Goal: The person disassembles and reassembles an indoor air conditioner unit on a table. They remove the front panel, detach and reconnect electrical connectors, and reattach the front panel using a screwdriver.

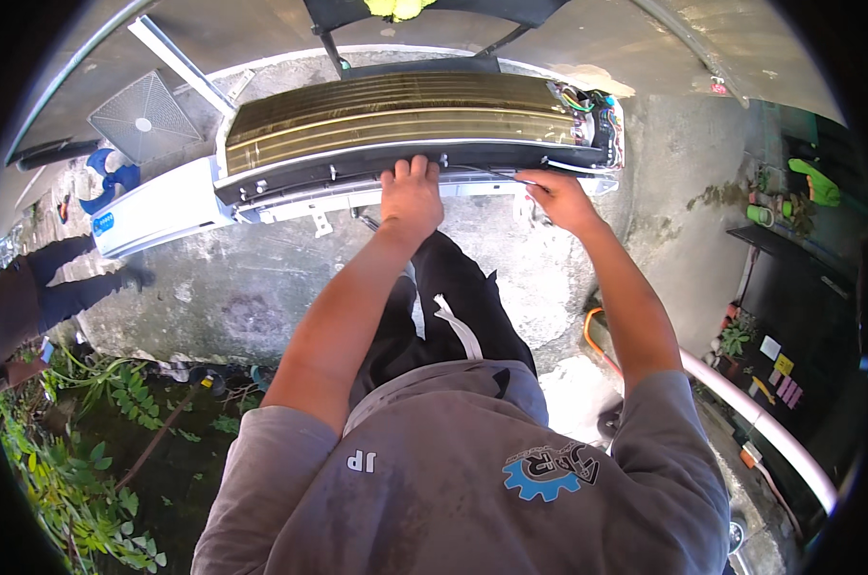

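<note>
Between white panel (165, 206) and wiring (581, 102), left hand (412, 198) touches a black trough (300, 176), right hand (562, 200) near, grips unclear.

Outdoor yard — concrete ground (189, 311), leafy plants (135, 395)

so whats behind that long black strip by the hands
Behind the black strip sits the gold finned coil, with coloured wires at its right end. Whatever lies directly behind the strip is covered.
</note>
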`<state>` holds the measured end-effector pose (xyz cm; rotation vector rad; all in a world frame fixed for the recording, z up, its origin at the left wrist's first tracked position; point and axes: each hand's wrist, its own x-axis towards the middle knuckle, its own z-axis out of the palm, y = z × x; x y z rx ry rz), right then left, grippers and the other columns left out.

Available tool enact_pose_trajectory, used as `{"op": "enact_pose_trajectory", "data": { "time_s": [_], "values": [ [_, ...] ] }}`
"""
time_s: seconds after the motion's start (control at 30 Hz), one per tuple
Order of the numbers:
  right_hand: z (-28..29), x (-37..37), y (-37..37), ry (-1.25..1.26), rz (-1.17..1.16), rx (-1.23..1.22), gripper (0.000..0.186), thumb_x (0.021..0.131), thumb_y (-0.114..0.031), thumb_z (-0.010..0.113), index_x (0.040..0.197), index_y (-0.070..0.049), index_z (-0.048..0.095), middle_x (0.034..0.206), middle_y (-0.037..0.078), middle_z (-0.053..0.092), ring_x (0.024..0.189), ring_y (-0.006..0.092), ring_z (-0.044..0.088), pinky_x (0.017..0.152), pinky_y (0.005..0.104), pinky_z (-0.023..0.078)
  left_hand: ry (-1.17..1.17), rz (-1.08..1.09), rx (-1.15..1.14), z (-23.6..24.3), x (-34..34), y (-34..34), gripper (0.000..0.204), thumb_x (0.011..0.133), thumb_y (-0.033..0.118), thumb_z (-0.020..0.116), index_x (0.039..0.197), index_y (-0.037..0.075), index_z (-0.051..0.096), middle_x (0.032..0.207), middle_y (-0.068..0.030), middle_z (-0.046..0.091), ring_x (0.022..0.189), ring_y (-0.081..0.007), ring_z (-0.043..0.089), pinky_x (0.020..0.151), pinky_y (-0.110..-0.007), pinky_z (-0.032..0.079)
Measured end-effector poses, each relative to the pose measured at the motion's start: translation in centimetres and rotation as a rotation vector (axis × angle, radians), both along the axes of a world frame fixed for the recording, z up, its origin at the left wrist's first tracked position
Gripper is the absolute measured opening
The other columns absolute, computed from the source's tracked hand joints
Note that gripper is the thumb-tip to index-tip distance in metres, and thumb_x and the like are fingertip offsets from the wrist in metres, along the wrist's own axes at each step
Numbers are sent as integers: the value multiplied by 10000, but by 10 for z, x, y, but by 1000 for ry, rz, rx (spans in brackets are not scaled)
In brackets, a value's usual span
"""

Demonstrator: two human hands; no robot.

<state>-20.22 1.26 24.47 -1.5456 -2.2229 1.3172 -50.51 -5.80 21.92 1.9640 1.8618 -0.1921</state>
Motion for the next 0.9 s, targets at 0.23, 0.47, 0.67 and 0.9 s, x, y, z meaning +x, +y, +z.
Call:
{"op": "enact_pose_trajectory", "data": {
  "time_s": [0.23, 0.47, 0.67, 0.9],
  "values": [
    [11, 109, 0, -251, -144, 5, 253, 1076, -151, 689, 1309, -159, 788, 1152, 104, 809, 987, 203, 752, 915, 349, 584, -315, 194, 379, 20, 21, -15, 457, 901, 291, 777, 1314, 99, 743, 1301, -101, 718, 1195, -348, 664, 1070, -521, 509],
    [2, 119, 10, -226, 35, 384, 481, 990, -34, 652, 1352, -328, 770, 1060, 90, 714, 913, 338, 735, 837, 411, 615, -357, 153, 180, 22, 154, 60, 280, 977, 329, 718, 1163, 125, 764, 1081, -120, 797, 1067, -362, 736, 976, -532, 546],
    [-16, 134, 36, -242, 322, 437, 565, 924, -62, 654, 1383, -381, 738, 1071, 49, 622, 843, 305, 734, 761, 453, 626, -511, 392, 66, -1, 187, 88, 320, 993, 329, 740, 1182, 75, 791, 1070, -166, 818, 959, -345, 785, 849, -445, 602],
    [-27, 129, 59, -274, 416, 443, 497, 945, -100, 626, 1371, -326, 742, 1083, 101, 618, 994, 324, 741, 770, 482, 643, -725, 593, -11, 0, 183, 74, 243, 962, 131, 743, 1197, 102, 802, 1126, -46, 811, 1011, -219, 745, 951, -350, 576]
  ]
}}
